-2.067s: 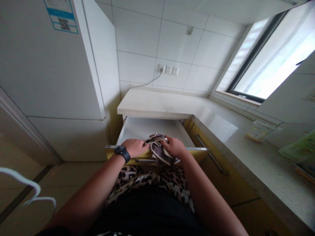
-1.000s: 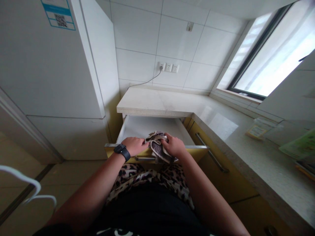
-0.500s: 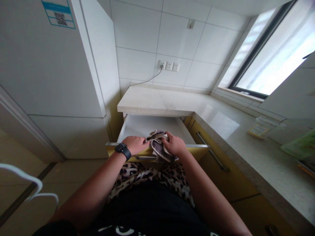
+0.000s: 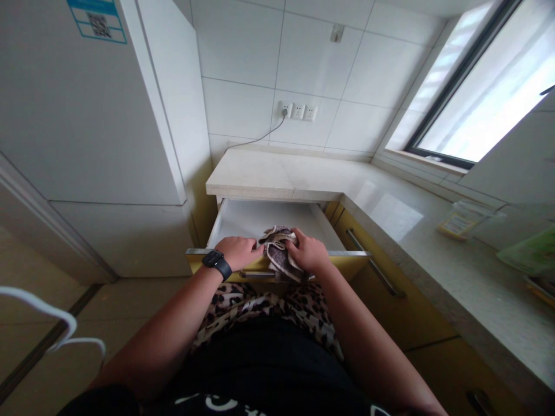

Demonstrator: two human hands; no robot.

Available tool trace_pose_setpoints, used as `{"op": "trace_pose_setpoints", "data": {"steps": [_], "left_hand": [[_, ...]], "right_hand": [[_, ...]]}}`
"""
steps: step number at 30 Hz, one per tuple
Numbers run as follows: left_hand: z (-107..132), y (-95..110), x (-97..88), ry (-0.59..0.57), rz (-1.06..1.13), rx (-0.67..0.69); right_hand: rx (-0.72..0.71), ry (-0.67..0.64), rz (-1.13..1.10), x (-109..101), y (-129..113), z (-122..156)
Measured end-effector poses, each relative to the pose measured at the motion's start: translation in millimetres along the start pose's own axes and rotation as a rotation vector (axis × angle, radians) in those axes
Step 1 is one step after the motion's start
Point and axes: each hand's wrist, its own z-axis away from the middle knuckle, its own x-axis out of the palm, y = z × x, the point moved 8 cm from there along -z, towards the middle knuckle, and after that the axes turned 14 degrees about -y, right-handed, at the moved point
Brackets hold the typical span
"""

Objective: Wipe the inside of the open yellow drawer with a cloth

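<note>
A pulled-out yellow drawer point(image 4: 338, 263) with a white inside sits under the pale countertop. A brown and cream cloth point(image 4: 277, 254) is bunched over the drawer's front edge, partly hanging down outside. My left hand point(image 4: 239, 252), with a black watch on the wrist, rests on the drawer's front edge and its fingers pinch the cloth's left side. The fingers of my right hand point(image 4: 309, 254) are curled over the cloth's right side.
A white fridge point(image 4: 87, 127) stands to the left. The L-shaped countertop point(image 4: 390, 214) runs right under a window, with a yellow-labelled container point(image 4: 459, 222) and a green item point(image 4: 529, 254) on it. Another yellow drawer with a metal handle point(image 4: 375, 271) is to the right. A white hanger point(image 4: 47, 329) shows lower left.
Both hands stay on the cloth at the drawer's front edge, with only slight finger shifts. The view has tilted a little.
</note>
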Motion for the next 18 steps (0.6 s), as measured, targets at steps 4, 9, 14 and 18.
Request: {"op": "trace_pose_setpoints", "data": {"steps": [4, 9, 14, 18], "left_hand": [[0.8, 0.7, -0.6, 0.01, -0.018, 0.003], [0.7, 1.6, -1.2, 0.007, -0.019, -0.001], [1.4, 1.6, -2.2, 0.022, -0.027, 0.003], [1.0, 1.8, -2.5, 0.032, -0.032, 0.003]], "right_hand": [[-0.002, -0.002, 0.001, -0.3, -0.2, 0.9], [0.003, 0.006, -0.001, -0.9, -0.8, 2.1], [0.01, 0.004, 0.014, -0.7, -1.3, 2.1], [0.0, 0.025, 0.003, -1.2, -1.2, 3.3]]}}
